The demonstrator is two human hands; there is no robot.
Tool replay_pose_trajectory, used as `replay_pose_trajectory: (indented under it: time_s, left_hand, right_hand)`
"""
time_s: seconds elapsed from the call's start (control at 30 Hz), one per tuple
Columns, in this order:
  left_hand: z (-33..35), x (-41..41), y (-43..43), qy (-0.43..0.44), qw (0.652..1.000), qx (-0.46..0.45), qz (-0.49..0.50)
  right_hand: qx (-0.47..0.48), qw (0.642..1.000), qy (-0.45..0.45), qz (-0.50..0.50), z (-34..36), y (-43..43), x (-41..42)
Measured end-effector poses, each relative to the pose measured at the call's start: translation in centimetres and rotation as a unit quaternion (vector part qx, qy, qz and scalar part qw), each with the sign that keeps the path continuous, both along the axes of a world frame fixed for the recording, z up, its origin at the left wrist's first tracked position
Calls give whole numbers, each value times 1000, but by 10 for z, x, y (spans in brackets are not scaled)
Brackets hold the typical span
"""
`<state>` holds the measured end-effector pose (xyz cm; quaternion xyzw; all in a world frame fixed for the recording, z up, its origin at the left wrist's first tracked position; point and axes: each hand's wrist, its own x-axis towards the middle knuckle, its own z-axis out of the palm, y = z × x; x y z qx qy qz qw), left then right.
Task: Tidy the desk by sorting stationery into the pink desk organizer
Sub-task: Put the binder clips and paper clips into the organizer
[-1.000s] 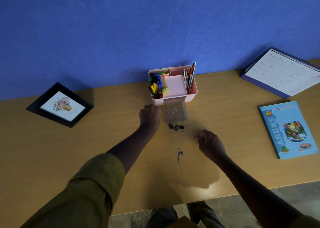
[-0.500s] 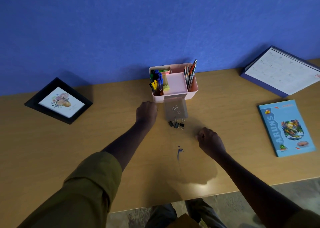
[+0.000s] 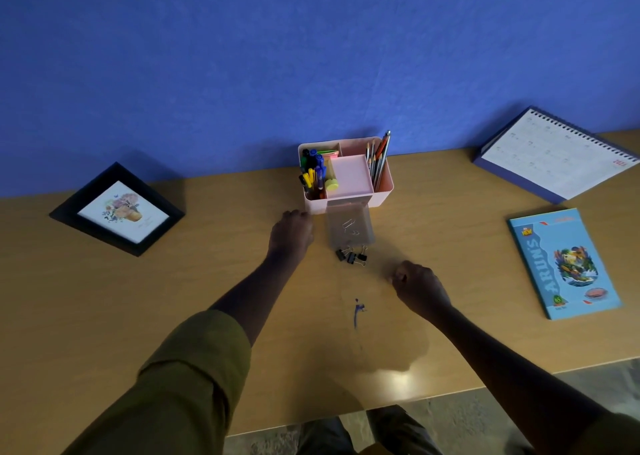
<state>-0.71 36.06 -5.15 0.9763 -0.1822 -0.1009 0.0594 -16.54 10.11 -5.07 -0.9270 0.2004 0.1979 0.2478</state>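
The pink desk organizer (image 3: pixel 381 196) stands at the back of the desk against the blue wall, with pens on its left, pencils on its right and sticky notes behind. Its clear drawer (image 3: pixel 349 228) is pulled out toward me and holds a few paper clips. Black binder clips (image 3: pixel 351 256) lie on the desk just in front of the drawer. My left hand (image 3: pixel 292 235) rests with curled fingers by the organizer's front left corner. My right hand (image 3: pixel 417 286) sits on the desk to the right of the binder clips, fingers curled, and I see nothing in it.
A framed flower picture (image 3: pixel 119 210) lies at the left. At the right, a desk calendar (image 3: pixel 557 155) leans near the wall and a blue book (image 3: pixel 562 264) lies flat. A small blue ink mark (image 3: pixel 357 311) is on the wooden desk (image 3: pixel 104 309) between my arms.
My left hand has edged slightly left beside the organizer. My right hand and the clips stay where they were.
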Motion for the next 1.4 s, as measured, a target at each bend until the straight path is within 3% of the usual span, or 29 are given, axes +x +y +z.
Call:
replay_pose_trajectory:
  time_s: [0.13, 0.3, 0.53, 0.77, 0.97, 1.13, 1.4]
  left_hand:
    - [5, -14, 4, 45, 990, -106, 75]
    - [13, -39, 0, 49, 970, -232, 60]
    - [36, -39, -26, 38, 962, -271, 3]
    - [39, -26, -31, 7, 961, -277, 22]
    - [28, -37, -24, 7, 962, -258, 88]
    - [17, -61, -22, 21, 969, -228, 91]
    - [0, -89, -29, 24, 985, -166, 30]
  right_hand:
    - [33, 999, -24, 2, 8, 0, 7]
    - [82, 985, -147, 48, 31, 15, 39]
    - [99, 931, -303, 181, 59, 45, 88]
    - [27, 936, -270, 224, 58, 44, 114]
    - [-95, 955, -165, 227, 42, 45, 122]
    - [-159, 942, -149, 256, 33, 47, 122]
    - [-139, 947, -157, 244, 32, 42, 119]
